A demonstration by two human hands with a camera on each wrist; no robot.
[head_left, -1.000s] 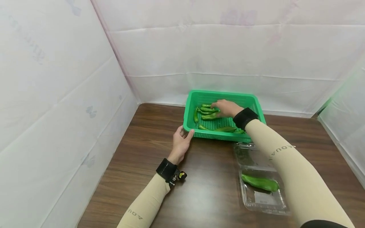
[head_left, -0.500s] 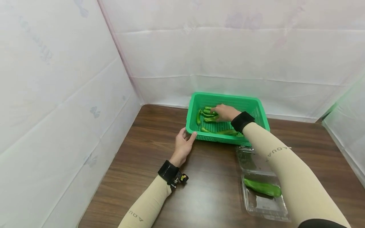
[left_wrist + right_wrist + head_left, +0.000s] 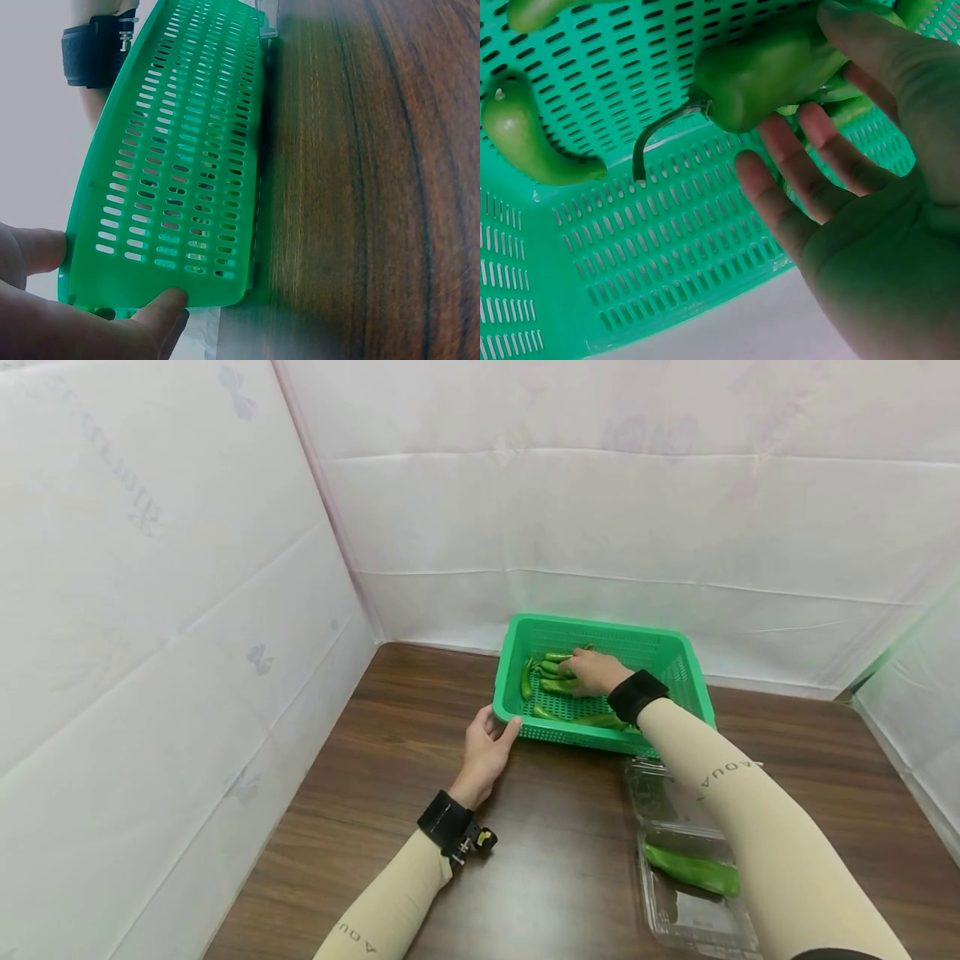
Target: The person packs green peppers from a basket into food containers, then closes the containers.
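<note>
Soft, even light fills the head view; the white sheeting around the scene spreads it, so shadows stay faint. The desk (image 3: 570,843) carries a dull sheen near the left hand (image 3: 486,753) and only a weak shadow under the green basket (image 3: 525,635). Straight seams bow toward the edges, a wide-lens distortion. The clear plastic box (image 3: 693,910) shows small glints. In the left wrist view the basket wall is sharp while the desk's lower part blurs. In the right wrist view the fingers (image 3: 810,176) are close, dark and soft-focused, tinted green.
</note>
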